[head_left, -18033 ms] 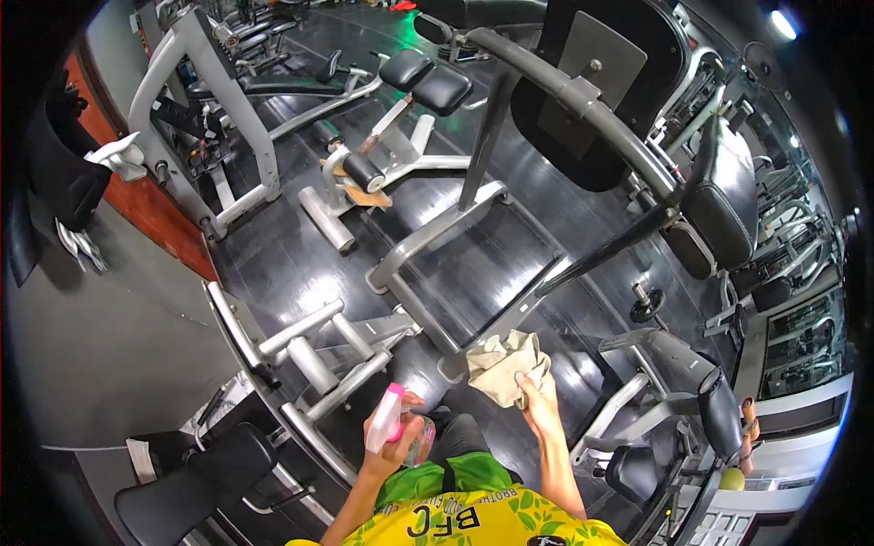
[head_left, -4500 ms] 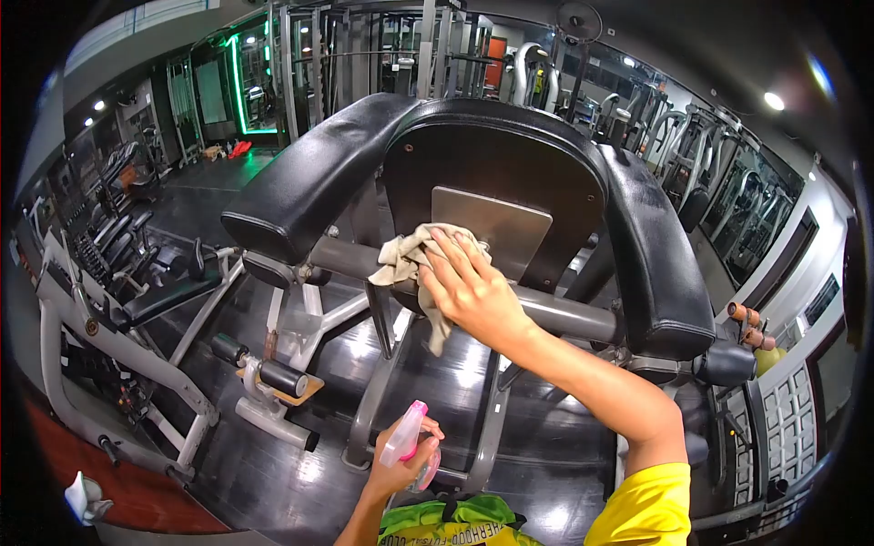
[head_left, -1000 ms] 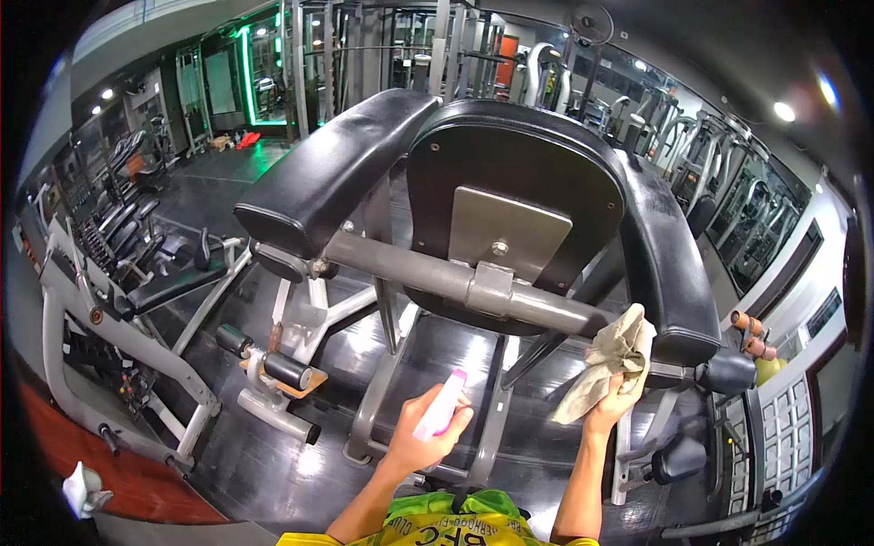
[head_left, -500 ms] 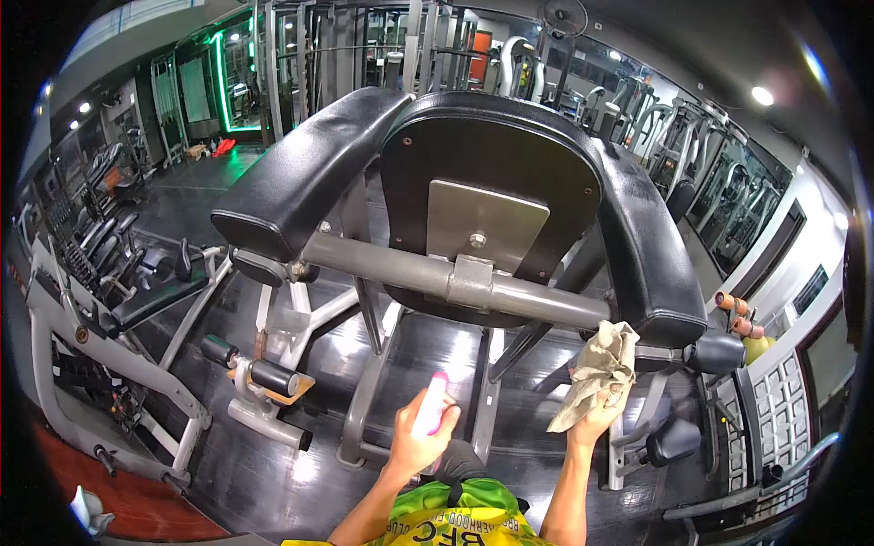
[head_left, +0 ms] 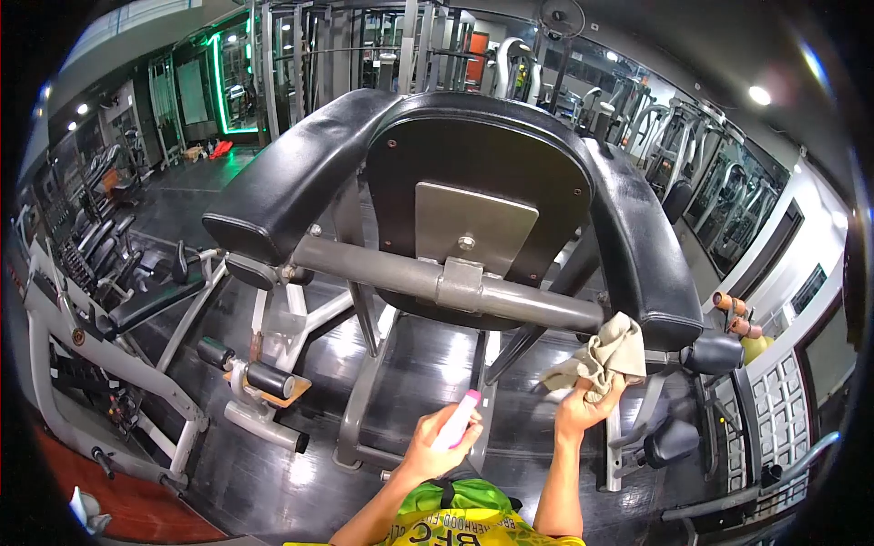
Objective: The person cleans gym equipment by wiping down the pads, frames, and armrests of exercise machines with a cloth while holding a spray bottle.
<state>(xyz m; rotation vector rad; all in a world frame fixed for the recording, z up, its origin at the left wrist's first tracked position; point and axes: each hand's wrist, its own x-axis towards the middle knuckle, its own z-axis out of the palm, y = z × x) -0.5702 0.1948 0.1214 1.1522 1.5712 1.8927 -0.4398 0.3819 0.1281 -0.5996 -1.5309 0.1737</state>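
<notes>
My left hand [head_left: 442, 446] is closed around a spray bottle [head_left: 457, 423] with a white top and a pink tip, pointing up and away from me. The fingers hide much of its body. My right hand [head_left: 587, 405] grips a crumpled beige cloth [head_left: 608, 355], raised by the right end of a grey metal crossbar [head_left: 382, 270]. The cloth is close below the right black arm pad [head_left: 642, 246]; whether it touches the bar or pad I cannot tell. Between the arm pads stands a black backrest [head_left: 482, 164] with a metal plate bolted on.
The machine's grey frame legs [head_left: 364, 400] stand on the dark floor. A small machine part with black rollers [head_left: 271, 378] is at left, beside a grey frame [head_left: 109, 364]. More black rollers [head_left: 672, 441] are at right. Other gym machines and mirrors line the back.
My right hand has shifted slightly, and the cloth is bunched up more, nearer the bar's end. My left hand has moved a little right with the spray bottle, which tilts more to the right.
</notes>
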